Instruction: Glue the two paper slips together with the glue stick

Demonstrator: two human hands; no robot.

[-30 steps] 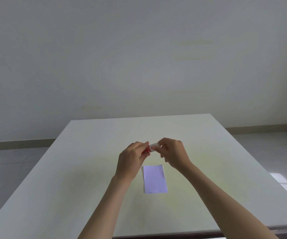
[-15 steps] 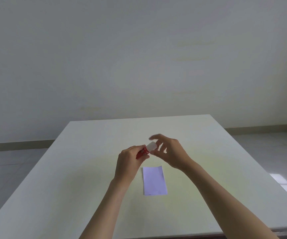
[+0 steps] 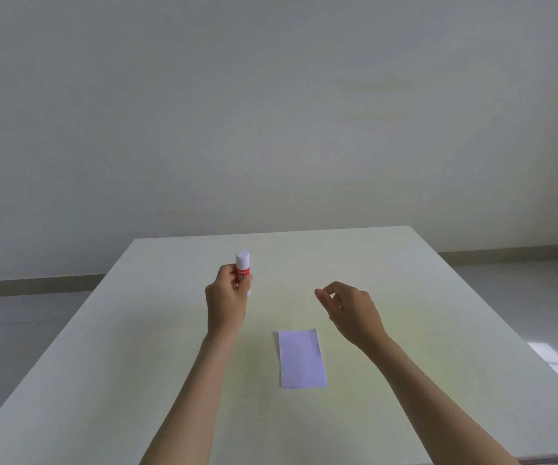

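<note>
A red glue stick (image 3: 242, 267) with a white cap stands upright, its base at the table, and my left hand (image 3: 226, 298) is shut around its red body. A pale lilac paper slip (image 3: 301, 358) lies flat on the table, nearer to me and to the right of that hand; I see only one rectangle, so I cannot tell whether a second slip lies under it. My right hand (image 3: 349, 307) hovers above the table just beyond the slip's far right corner, fingers loosely curled and apart, holding nothing.
The white table (image 3: 136, 347) reaches from the near edge to a far edge below the plain wall. Grey floor with a brown skirting board lies on both sides. A bright patch of light marks the floor at right (image 3: 552, 359).
Both hands were together on the glue stick above the slip. Now they have parted: the left carried the capped stick to the far left and stood it upright, the right let go and drew right.
</note>
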